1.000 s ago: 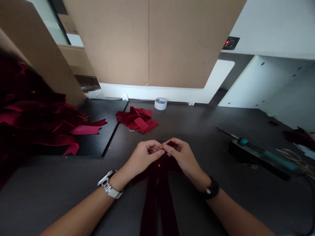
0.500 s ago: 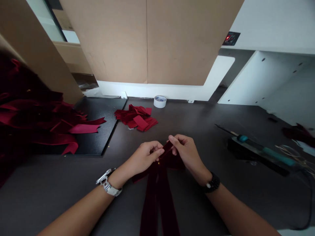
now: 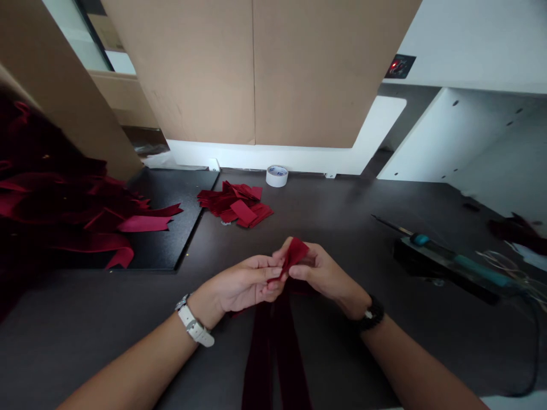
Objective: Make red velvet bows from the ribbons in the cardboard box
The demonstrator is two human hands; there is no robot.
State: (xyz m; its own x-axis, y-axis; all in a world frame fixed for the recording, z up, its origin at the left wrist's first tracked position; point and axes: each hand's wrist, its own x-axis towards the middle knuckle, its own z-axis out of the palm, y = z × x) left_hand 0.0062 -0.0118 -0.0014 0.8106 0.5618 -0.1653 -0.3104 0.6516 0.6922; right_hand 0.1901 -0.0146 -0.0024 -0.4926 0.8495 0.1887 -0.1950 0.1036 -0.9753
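Between my two hands is a dark red velvet ribbon bow, its upper piece (image 3: 296,252) turned so the brighter red side shows. My left hand (image 3: 252,280) pinches the ribbon near the bow's middle, fingers closed. Opposite it, my right hand (image 3: 318,272) grips the same ribbon between thumb and fingers. Two long dark ribbon tails (image 3: 287,347) hang from the bow toward me along the table. The bow's centre is mostly hidden behind my fingers.
A pile of short red ribbon pieces (image 3: 243,208) lies beyond my hands, near a tape roll (image 3: 277,176). Many red bows (image 3: 85,210) heap at left on a black board (image 3: 188,222). A soldering iron (image 3: 427,245) rests at right on the dark table (image 3: 342,210).
My left hand has rotated palm upward and moved closer to the right hand. The ribbon's upper piece has been turned, showing its brighter red side.
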